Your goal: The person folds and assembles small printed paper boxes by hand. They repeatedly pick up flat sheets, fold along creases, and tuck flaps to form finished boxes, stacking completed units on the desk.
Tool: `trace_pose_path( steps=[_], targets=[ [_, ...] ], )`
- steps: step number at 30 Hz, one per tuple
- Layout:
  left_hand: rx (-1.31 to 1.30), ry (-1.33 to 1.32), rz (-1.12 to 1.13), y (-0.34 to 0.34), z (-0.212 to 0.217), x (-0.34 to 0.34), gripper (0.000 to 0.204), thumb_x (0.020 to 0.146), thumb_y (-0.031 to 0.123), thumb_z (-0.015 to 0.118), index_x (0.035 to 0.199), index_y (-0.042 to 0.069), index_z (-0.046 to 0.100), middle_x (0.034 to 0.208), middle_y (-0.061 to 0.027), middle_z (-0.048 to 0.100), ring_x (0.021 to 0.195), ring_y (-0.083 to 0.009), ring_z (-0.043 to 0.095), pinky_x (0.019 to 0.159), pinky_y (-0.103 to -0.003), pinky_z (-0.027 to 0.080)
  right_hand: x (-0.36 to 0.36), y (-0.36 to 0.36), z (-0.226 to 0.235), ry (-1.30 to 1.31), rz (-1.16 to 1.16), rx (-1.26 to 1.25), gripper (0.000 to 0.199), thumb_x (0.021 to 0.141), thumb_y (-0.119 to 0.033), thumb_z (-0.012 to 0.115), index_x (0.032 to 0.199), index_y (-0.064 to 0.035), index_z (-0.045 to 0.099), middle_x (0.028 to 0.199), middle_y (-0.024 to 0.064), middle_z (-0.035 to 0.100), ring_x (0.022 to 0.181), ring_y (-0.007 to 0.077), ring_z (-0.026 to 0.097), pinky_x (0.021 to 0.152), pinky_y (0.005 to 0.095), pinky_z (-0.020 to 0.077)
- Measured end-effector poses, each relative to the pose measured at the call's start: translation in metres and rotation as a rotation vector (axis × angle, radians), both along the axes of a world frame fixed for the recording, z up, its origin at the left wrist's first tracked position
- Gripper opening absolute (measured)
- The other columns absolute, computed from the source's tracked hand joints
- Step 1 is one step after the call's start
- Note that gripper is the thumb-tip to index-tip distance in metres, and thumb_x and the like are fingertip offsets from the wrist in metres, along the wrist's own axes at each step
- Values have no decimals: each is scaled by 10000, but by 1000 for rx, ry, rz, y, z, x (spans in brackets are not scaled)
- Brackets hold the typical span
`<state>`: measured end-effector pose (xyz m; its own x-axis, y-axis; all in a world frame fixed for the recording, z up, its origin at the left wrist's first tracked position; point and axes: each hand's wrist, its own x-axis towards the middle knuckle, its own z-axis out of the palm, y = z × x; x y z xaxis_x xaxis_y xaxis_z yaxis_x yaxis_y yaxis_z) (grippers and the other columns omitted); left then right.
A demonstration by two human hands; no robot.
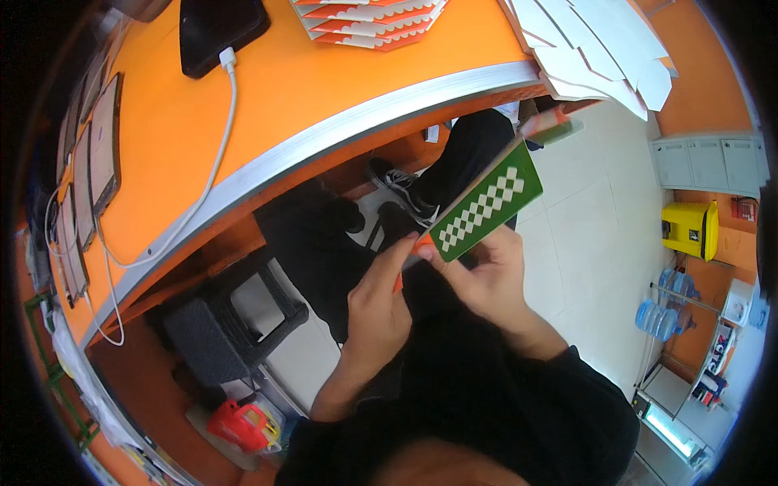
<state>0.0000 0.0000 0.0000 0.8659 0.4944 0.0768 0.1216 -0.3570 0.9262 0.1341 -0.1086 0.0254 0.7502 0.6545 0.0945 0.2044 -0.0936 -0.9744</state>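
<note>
A green cardboard piece [486, 206] with a row of white diamonds is held tilted over my lap, just off the table edge. Orange card shows at its lower end, and its far end is blurred. My left hand [379, 300] pinches the orange part at the lower left corner, thumb and forefinger together. My right hand [494, 279] grips the bottom edge, with the thumb near the left fingertips and the other fingers curled behind the card. How the piece is folded at the back is hidden.
On the orange table [324, 89] lie a stack of orange-and-white folded cards [369, 20], white card blanks [592, 49] overhanging the right corner, and a black phone [219, 36] on a white cable. A black stool [235, 324] stands left; a yellow bin [690, 231] stands right.
</note>
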Motion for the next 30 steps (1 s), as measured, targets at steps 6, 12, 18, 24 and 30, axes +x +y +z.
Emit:
trace_pose_path(
  steps=[6,12,18,24,30],
  targets=[
    [-203,24,26,6,6,-3,360,1011,-13,483,1354,-28,595,1289,-261,642,1205,-373,649,1019,-415,498,13,1,-5,-27,27,-22,134,821,-44,819,944,-53,766,939,70,724,764,101,662,594,228,494],
    [-97,-3,137,8,13,11,347,1072,128,475,1367,-5,600,1349,-254,598,1229,-347,622,1032,-413,467,0,-4,-6,339,97,113,140,826,5,778,959,-36,760,955,78,717,789,118,675,624,248,522],
    [-398,-146,162,-1,16,6,320,1058,77,511,1337,-75,546,1209,-209,657,1067,-203,646,973,-321,479,-5,7,-21,392,160,184,144,823,7,777,960,-33,758,955,79,716,793,124,676,630,251,524],
    [-89,-290,199,8,11,12,174,998,-39,567,1158,-59,630,1161,-239,705,1045,-269,722,878,-349,574,-3,16,-25,380,181,202,148,820,9,777,961,-31,756,955,80,715,797,130,678,636,255,526],
    [-13,-258,215,15,20,13,127,983,-35,586,1091,-51,650,1115,-217,687,1021,-267,707,860,-341,559,0,-5,-11,352,178,176,151,817,11,776,962,-28,755,955,81,713,801,137,679,642,258,528]
  ],
)
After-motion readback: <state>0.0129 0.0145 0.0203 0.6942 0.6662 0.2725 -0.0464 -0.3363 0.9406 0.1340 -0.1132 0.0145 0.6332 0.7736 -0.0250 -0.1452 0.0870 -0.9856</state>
